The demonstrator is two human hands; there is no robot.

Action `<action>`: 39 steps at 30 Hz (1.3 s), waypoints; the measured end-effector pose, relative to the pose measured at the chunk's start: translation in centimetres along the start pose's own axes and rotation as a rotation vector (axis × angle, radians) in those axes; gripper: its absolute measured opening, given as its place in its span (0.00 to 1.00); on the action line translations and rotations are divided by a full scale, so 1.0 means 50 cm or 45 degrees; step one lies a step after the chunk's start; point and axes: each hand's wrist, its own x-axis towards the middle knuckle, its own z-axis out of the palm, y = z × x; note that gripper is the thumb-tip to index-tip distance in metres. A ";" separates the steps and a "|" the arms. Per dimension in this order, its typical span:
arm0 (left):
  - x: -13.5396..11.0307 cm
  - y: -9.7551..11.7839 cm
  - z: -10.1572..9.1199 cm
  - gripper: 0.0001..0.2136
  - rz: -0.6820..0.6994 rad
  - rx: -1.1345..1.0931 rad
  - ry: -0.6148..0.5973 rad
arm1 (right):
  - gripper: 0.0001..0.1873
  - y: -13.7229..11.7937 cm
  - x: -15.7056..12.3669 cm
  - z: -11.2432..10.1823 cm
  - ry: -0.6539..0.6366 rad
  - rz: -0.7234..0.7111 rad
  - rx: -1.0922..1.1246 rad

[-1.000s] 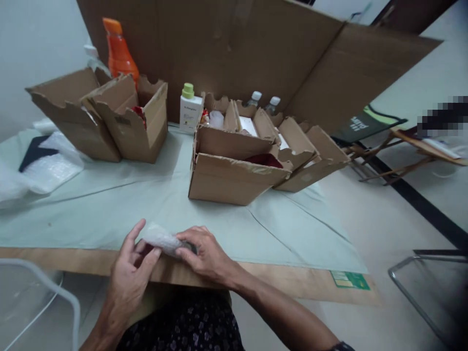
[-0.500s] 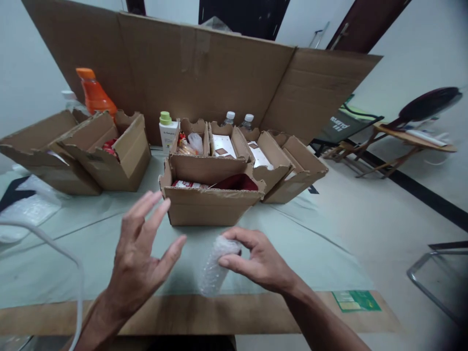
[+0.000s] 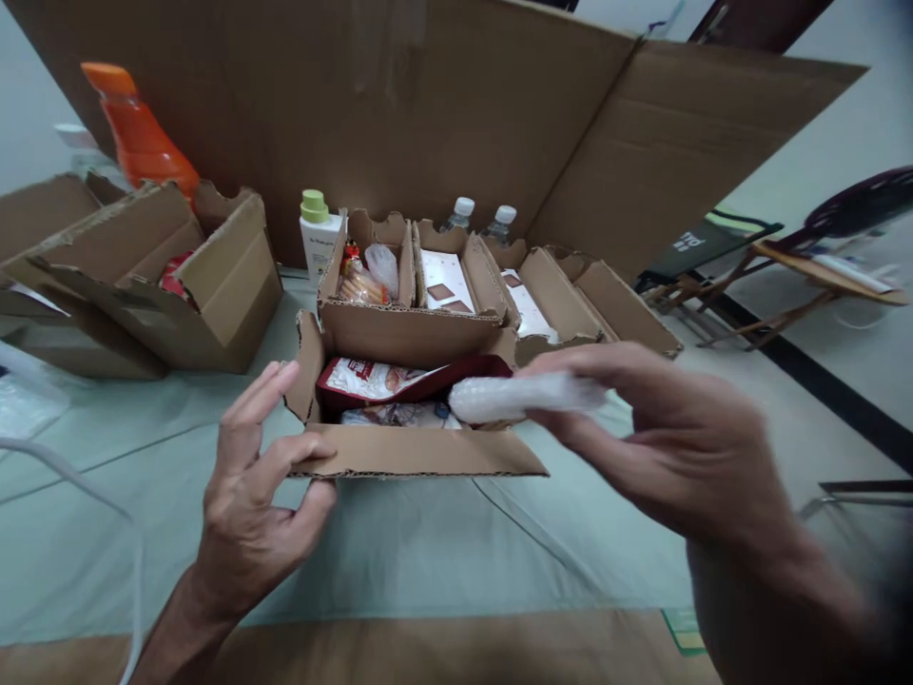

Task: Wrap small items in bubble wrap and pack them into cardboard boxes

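My left hand point(image 3: 261, 485) pinches the front flap of the nearest cardboard box point(image 3: 420, 450), thumb below the flap and index finger on top, the other fingers reaching up along its left side. That flap leans outward toward me. Inside the box lie a dark red and white packet point(image 3: 371, 379) and another printed packet point(image 3: 399, 415). My right hand point(image 3: 663, 438) is closed around one end of a bubble-wrapped item point(image 3: 528, 395), held nearly level over the box's right end. What the wrap contains is hidden.
Behind stand a box of snack packs point(image 3: 365, 281), boxes with white cartons point(image 3: 446, 276), a green-capped bottle point(image 3: 318, 233) and clear bottles point(image 3: 499, 224). At left are more cardboard boxes point(image 3: 235, 285) and an orange bottle point(image 3: 146, 143). A white cable point(image 3: 135, 552) crosses the lower left.
My right hand has carried the bubble-wrapped item up and right to the box, tilting it level. My left hand has taken hold of the front flap, which now leans outward. The view has moved closer.
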 end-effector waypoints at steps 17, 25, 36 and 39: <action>-0.004 -0.002 0.009 0.17 -0.021 -0.060 0.055 | 0.20 0.007 0.060 0.123 -0.655 -0.070 0.203; -0.071 -0.063 0.024 0.40 -0.450 -0.314 0.026 | 0.07 0.042 -0.168 0.024 0.339 0.559 -0.001; -0.115 -0.041 0.070 0.27 -0.726 -0.558 -0.077 | 0.12 0.031 -0.220 0.231 0.003 0.554 0.251; -0.188 -0.044 -0.017 0.23 -0.805 -0.461 -0.037 | 0.12 -0.043 -0.246 0.245 -0.004 0.402 0.235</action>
